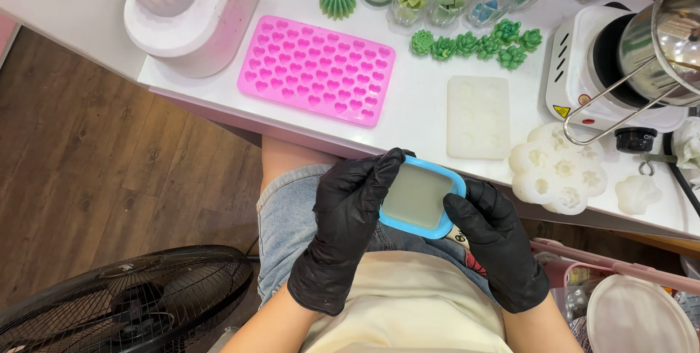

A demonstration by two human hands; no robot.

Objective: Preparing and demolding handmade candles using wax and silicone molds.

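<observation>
Both gloved hands, left hand [348, 225] and right hand [496, 240], clamped fingers on the blue mould [421, 196] over my lap, held level so its pale filling stayed put, near the white table [423, 116].

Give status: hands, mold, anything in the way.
Left hand and right hand, black gloves, both gripping the blue mold over the lap. Mold filled with pale wax. Nothing in the way.
</observation>
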